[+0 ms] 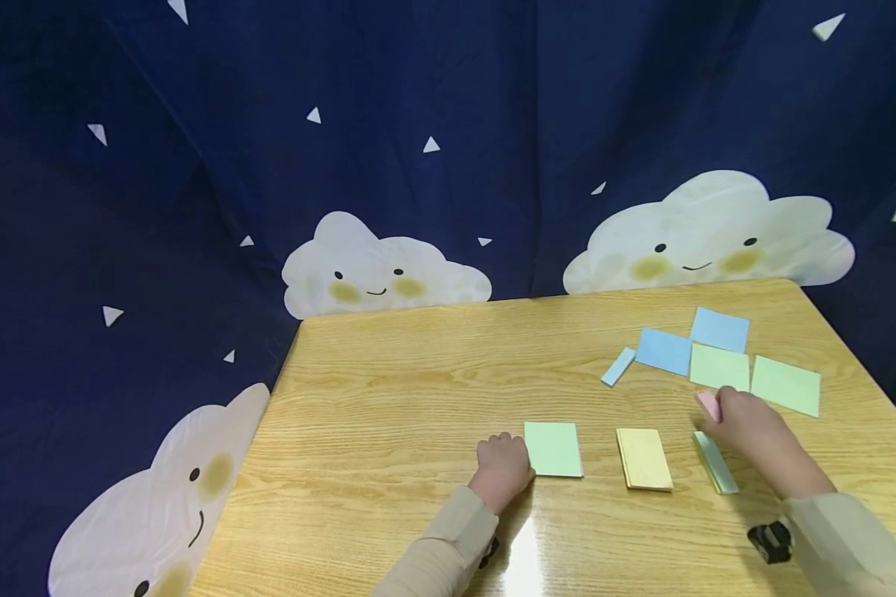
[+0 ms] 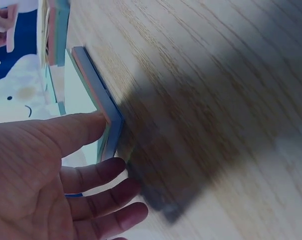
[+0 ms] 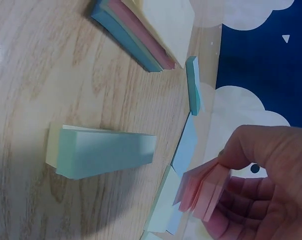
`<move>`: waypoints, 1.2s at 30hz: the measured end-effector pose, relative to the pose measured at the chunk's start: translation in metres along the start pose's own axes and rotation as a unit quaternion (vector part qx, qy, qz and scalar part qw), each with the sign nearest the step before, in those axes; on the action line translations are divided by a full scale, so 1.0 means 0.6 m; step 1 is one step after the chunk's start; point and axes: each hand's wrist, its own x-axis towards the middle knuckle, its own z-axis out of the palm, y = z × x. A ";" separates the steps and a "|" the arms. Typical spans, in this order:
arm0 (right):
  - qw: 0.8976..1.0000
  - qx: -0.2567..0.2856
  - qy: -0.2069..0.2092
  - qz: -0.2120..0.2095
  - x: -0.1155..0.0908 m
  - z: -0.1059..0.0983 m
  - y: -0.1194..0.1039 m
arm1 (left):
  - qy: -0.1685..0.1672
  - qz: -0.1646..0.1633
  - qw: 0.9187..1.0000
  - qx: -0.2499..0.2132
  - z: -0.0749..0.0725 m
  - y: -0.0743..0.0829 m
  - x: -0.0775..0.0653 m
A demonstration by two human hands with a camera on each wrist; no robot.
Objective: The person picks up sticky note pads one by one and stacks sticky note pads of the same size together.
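My left hand [image 1: 503,468] rests at the left edge of a square stack of sticky notes [image 1: 553,449], green on top. In the left wrist view its thumb touches the corner of the stack, where pink and blue layers show, and the other fingers are loosely spread beside it. My right hand [image 1: 747,423] pinches a small pink sticky-note pad [image 3: 208,192] between thumb and fingers, above the table. Beneath that hand lies a narrow green sticky-note pad [image 3: 106,152], with a pale yellow layer behind it. Between the hands sits a yellow-topped sticky-note stack [image 1: 645,458].
Toward the back right of the wooden table [image 1: 388,390] lie blue notes [image 1: 664,351], green notes [image 1: 786,385] and a narrow light-blue pad [image 1: 618,366]. A dark blue curtain [image 1: 418,66] with smiling clouds hangs behind the table.
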 end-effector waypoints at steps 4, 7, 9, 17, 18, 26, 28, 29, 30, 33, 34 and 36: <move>1.000 0.002 -0.003 0.010 -0.002 0.003 0.002 | 0.002 0.001 1.000 0.005 0.001 0.002 0.000; 1.000 0.007 -0.013 0.021 -0.005 0.007 0.002 | 0.006 0.001 1.000 0.007 0.002 0.002 0.000; 0.999 0.012 -0.025 0.031 -0.008 0.008 0.002 | 0.010 0.002 1.000 0.006 0.003 0.002 0.000; 0.998 0.014 -0.034 0.051 -0.024 0.018 0.007 | 0.009 0.004 1.000 0.003 0.003 0.001 -0.001; 0.998 0.015 -0.036 0.054 -0.025 0.019 0.009 | 0.007 0.004 1.000 0.002 0.002 0.001 -0.001; 0.997 0.024 -0.048 0.061 -0.029 0.027 0.023 | 0.002 0.004 1.000 -0.003 0.004 0.001 0.002; 0.997 0.023 -0.051 0.062 -0.029 0.032 0.024 | 0.002 0.003 1.000 -0.002 0.004 0.001 0.002; 0.997 0.023 -0.052 0.061 -0.029 0.034 0.024 | 0.001 0.002 1.000 0.000 0.004 0.001 0.002; 0.997 0.023 -0.052 0.061 -0.029 0.036 0.024 | 0.001 0.002 1.000 0.001 0.005 0.001 0.002; 0.997 0.019 -0.048 0.060 -0.031 0.044 0.025 | 0.002 0.004 1.000 0.006 0.007 0.001 0.003; 0.997 0.020 -0.045 0.060 -0.032 0.046 0.025 | 0.003 0.004 1.000 0.007 0.008 0.002 0.004; 0.997 0.022 -0.042 0.056 -0.034 0.052 0.026 | 0.005 0.005 1.000 0.008 0.010 0.002 0.004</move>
